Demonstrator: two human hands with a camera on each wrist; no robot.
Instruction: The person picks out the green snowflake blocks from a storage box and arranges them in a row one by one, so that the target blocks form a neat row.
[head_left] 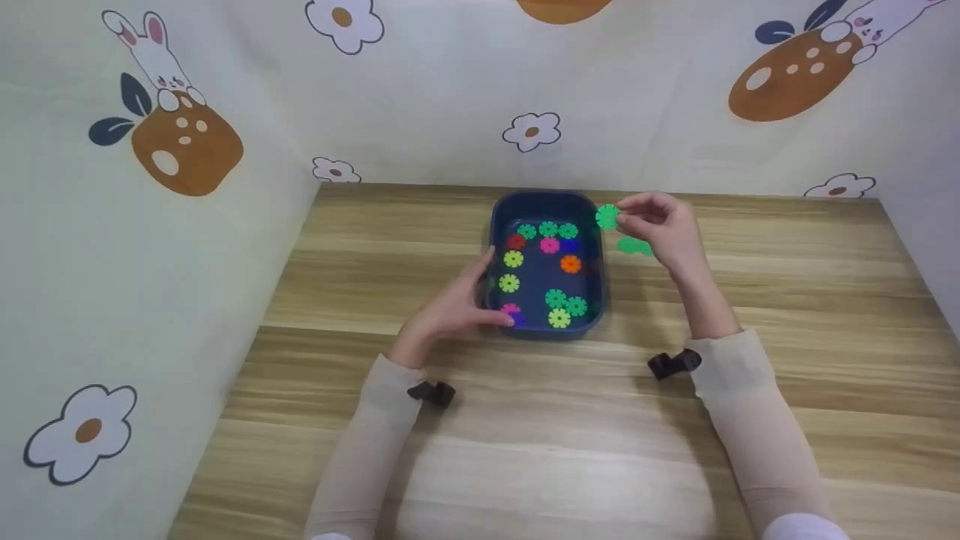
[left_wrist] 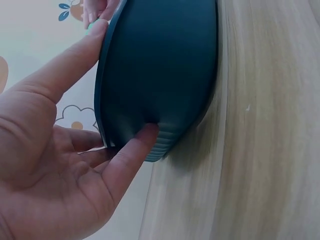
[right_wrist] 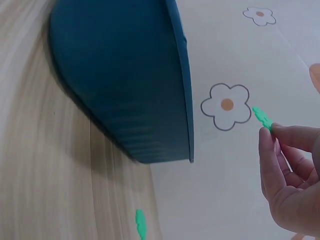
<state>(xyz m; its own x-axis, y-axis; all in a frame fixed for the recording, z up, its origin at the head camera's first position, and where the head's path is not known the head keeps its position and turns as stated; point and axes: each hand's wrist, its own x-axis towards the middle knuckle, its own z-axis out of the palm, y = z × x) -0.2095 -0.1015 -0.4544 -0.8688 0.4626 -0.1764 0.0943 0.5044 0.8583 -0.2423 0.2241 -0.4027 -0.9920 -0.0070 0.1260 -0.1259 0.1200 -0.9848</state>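
Note:
A dark blue plastic bin (head_left: 546,335) stands on the table with several notched plastic discs inside, in green, yellow, pink, orange, red and blue. My left hand (head_left: 459,304) holds the bin by its near left side, thumb over the rim and fingers along the outer wall. Beyond the bin's right rim, my right hand (head_left: 667,232) pinches a green notched disc (head_left: 607,217) between thumb and fingertips, raised off the table. In the right wrist view that disc (right_wrist: 262,117) appears nearly edge-on. More green disc pieces (head_left: 634,246) lie on the table under the right hand, partly hidden by it.
The wood-grain table (head_left: 570,442) meets a pale cloth backdrop (head_left: 435,97) printed with flowers and rabbits, behind and at the sides. Black wrist mounts (head_left: 675,364) sit on both sleeves.

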